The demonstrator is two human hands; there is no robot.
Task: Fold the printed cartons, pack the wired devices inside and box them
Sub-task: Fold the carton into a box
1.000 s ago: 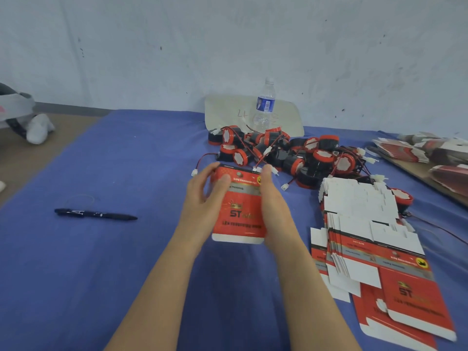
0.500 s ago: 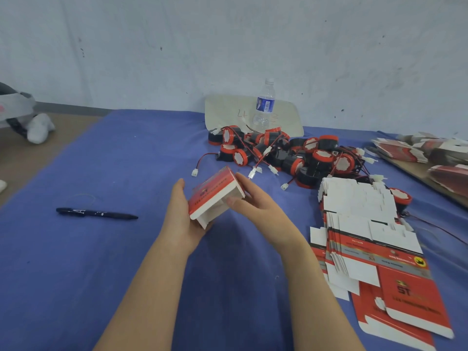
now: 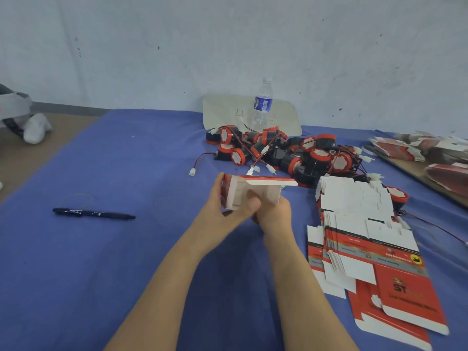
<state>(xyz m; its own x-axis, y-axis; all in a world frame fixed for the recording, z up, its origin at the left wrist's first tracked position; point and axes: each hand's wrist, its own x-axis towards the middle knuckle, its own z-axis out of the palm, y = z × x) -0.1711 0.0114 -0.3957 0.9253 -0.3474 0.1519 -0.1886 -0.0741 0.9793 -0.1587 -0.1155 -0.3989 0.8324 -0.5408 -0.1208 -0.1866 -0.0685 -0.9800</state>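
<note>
I hold one red and white printed carton (image 3: 255,190) in both hands above the blue table, its open end with white inner flaps turned toward me. My left hand (image 3: 222,206) grips its left side. My right hand (image 3: 272,211) holds its lower right, thumb pressed against a white flap. Behind it lies a heap of black and red wired devices (image 3: 286,153) with red-black leads and white plugs. A stack of flat printed cartons (image 3: 364,239) lies to the right.
A black pen (image 3: 93,214) lies at the left on the blue cloth (image 3: 101,274). A water bottle (image 3: 262,107) stands at the back against a white board (image 3: 222,110). More folded cartons (image 3: 430,150) sit on a brown board at far right.
The carton went from flat, printed face up, to opened out and tipped, so its open white end faces me. My right hand moved under and against the end flaps.
</note>
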